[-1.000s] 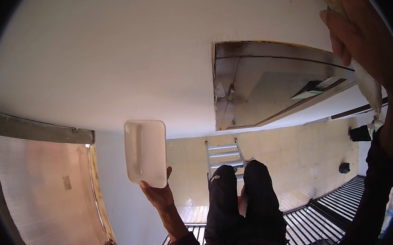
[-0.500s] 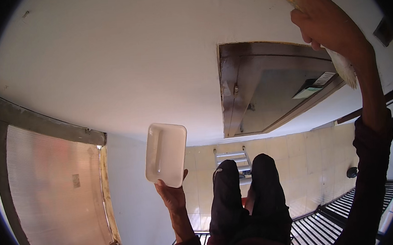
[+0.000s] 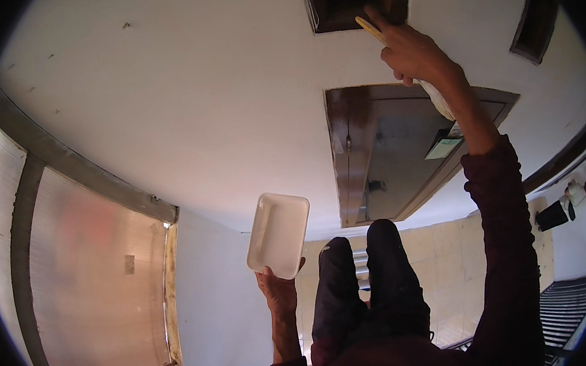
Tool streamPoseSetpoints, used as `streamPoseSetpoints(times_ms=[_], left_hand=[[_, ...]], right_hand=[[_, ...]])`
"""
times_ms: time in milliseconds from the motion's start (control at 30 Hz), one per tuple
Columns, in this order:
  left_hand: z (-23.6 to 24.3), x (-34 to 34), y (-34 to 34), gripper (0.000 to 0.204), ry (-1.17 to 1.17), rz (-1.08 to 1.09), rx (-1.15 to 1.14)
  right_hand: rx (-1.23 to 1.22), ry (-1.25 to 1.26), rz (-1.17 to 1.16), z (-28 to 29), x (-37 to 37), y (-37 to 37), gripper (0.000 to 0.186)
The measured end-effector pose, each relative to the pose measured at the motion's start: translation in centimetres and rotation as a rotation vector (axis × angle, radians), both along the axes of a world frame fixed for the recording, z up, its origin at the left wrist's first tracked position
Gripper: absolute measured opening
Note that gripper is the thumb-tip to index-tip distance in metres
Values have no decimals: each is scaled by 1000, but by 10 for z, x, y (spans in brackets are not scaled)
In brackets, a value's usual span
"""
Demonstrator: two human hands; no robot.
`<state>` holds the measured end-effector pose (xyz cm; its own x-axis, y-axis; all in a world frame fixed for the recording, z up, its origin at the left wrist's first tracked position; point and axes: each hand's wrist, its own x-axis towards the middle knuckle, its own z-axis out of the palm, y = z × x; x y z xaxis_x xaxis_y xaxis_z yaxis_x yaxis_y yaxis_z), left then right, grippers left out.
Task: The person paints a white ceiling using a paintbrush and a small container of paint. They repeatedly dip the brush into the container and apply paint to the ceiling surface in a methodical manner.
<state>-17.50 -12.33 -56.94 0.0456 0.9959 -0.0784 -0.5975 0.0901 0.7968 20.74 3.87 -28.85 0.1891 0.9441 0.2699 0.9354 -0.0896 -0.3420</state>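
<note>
My left hand (image 3: 279, 295) grips a white rectangular tray (image 3: 279, 234) by its near end, the thumb over the rim. The tray's hollow side faces me, and its inside looks pale, with no contents I can make out. My right hand (image 3: 421, 56) is raised to the white wall, closed around a paintbrush (image 3: 371, 30). The brush's yellow handle points up and left past the fingers. Its whitish bristles hang back beside my wrist, partly hidden behind it. The right hand is just below a dark recessed opening and above a brown door.
A dark framed opening (image 3: 359, 0) is set in the white wall above the brown door (image 3: 400, 155). Another narrow opening (image 3: 534, 20) lies farther right. On the left is a translucent panelled window (image 3: 98, 264). A ladder (image 3: 361, 270) shows between my knees; a person (image 3: 566, 204) is far right.
My view has shifted, bringing the dark opening and a person at the right into sight. The right hand appears lower and farther left, still holding the brush. The tray appears slightly farther right.
</note>
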Motion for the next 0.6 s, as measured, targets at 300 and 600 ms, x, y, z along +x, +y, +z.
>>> streamPoseSetpoints(times_ms=[300,600], left_hand=[[5,19,-27,66,-43,5,52],[-12,43,-51,64,-132,-65,71]], right_hand=[[-104,-58,14,12,-5,-5,88],[-138,-52,13,22,-7,-11,90]])
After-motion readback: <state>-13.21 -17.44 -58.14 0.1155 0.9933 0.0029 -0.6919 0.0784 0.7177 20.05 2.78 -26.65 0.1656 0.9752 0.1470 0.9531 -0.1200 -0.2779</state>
